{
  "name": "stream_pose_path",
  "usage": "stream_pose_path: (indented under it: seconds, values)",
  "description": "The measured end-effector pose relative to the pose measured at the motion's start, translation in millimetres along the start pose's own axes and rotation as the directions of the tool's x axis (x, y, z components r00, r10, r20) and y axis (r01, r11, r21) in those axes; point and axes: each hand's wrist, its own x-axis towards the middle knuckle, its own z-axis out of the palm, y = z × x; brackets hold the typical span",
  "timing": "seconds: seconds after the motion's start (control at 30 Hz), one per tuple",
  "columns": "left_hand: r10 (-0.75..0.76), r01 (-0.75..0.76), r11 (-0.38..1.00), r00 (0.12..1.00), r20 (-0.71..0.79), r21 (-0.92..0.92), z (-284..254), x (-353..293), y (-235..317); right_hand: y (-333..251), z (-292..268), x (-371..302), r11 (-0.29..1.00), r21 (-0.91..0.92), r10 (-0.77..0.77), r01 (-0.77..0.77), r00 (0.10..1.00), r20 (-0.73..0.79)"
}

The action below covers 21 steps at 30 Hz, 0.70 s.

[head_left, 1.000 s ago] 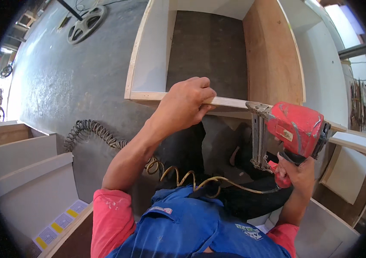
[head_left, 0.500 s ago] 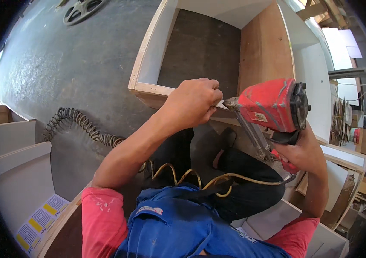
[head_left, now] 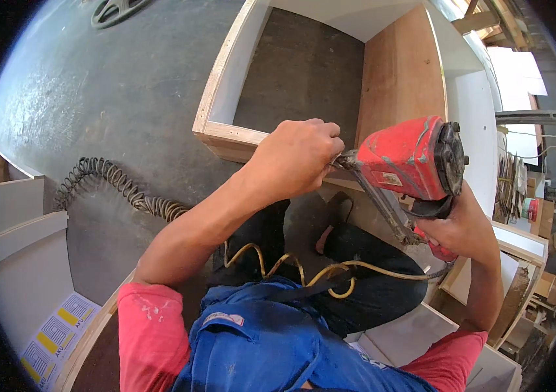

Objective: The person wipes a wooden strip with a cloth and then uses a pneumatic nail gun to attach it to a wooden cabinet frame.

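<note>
My right hand [head_left: 454, 228] is wrapped round the handle of a red pneumatic nail gun [head_left: 400, 159], scuffed and fitted with a black end cap. The gun lies sideways, its nose pointing left at the near edge of an open wooden cabinet frame [head_left: 229, 132]. Closed over that same edge is my left hand [head_left: 297, 157], its fingers curled down and partly hidden. The nose sits right beside these fingers; whether it touches the wood is hidden. A yellow coiled air hose [head_left: 389, 271] runs from the gun's handle across my lap.
The hose continues as a dark coil [head_left: 105, 176] on the grey floor [head_left: 141, 78] at left. White panel cabinets [head_left: 23, 242] stand at the left, and more frames [head_left: 516, 242] at the right. A wheel-like round object [head_left: 118, 10] lies far left.
The nail gun has shifted slightly left, bringing its nose closer to my left fingers. My left hand keeps its hold on the frame edge. The whole view has moved a little.
</note>
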Motion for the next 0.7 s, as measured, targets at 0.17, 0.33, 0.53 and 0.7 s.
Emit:
stream_pose_path:
  seconds: [0.17, 0.33, 0.53, 0.7]
  values:
    - [-0.001, 0.000, 1.000, 1.000, 0.009, 0.009, 0, 1, 1, -2, -7, 6, 0.996, -0.063, 0.061, -0.059, 0.998, 0.020]
    - [0.001, -0.001, 1.000, 1.000, 0.002, -0.003, -1, -1, 1, 10, -6, 8, 0.999, -0.035, -0.040, 0.040, 0.999, 0.002]
    - [0.006, -0.006, 1.000, 1.000, -0.011, 0.000, 0, -3, -1, 0, -7, 2, 0.998, -0.047, -0.041, 0.042, 0.999, 0.011]
    - [0.021, -0.021, 1.000, 1.000, 0.010, -0.007, 1, -2, 3, -7, -8, 0, 0.996, -0.068, -0.049, 0.051, 0.998, 0.037]
